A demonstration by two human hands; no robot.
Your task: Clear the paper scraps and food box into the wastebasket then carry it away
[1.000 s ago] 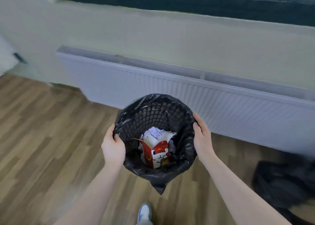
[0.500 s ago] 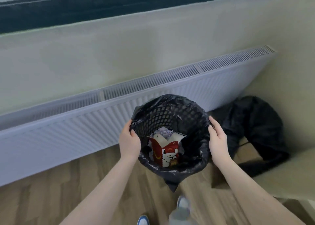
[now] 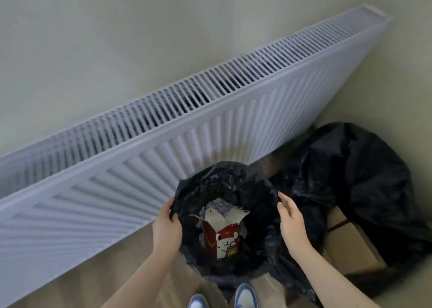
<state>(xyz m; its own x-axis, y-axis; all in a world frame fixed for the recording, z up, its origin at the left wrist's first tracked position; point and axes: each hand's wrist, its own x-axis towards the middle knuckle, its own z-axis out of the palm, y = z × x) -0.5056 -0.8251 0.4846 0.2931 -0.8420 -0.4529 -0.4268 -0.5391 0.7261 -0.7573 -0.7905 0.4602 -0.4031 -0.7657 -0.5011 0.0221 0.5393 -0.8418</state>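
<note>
The wastebasket (image 3: 211, 174), lined with a black plastic bag, hangs low between my hands just above my shoes. Inside it stands a red and white food box (image 3: 222, 240) with its flaps open, and pale crumpled paper scraps (image 3: 221, 206) lie behind the box. My left hand (image 3: 167, 228) grips the left rim with the thumb hooked over the liner. My right hand (image 3: 291, 221) lies flat against the right rim with its fingers stretched out.
A long white radiator (image 3: 163, 167) runs along the wall right behind the basket. A big black rubbish bag (image 3: 362, 186) is slumped in the corner to the right over a cardboard box (image 3: 350, 244). My blue and white shoes (image 3: 245, 295) stand on the wooden floor below.
The view has swung right and down toward the corner. The basket sits lower, close to the radiator and the black bag. My right hand's fingers have loosened on the rim.
</note>
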